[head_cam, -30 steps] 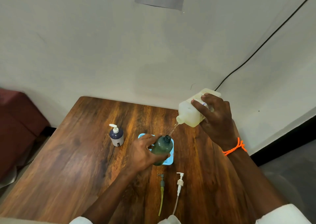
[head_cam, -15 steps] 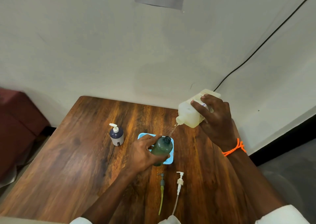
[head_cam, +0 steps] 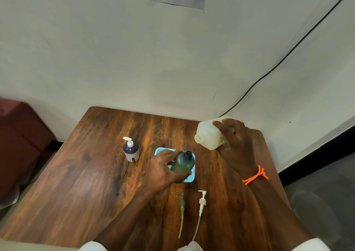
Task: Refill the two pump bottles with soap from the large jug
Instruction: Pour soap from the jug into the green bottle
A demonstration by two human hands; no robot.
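My left hand (head_cam: 163, 171) grips the open green bottle (head_cam: 183, 166) on the blue tray (head_cam: 160, 151); my right hand (head_cam: 235, 143) clasps the jug (head_cam: 208, 136), no stream visible, so capping with the green pump (head_cam: 182, 204) seems next.

Print on the jug (head_cam: 209, 135) and small bottle (head_cam: 131, 151) is illegible.

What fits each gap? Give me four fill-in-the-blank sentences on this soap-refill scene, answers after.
1. The left hand grips the open ____ bottle.
2. That bottle stands on a light ____ tray.
3. The right hand holds the ____ jug tilted, spout towards the tray.
4. ____ loose pumps, one green and one white, lie on the table.

Answers: green; blue; white; Two
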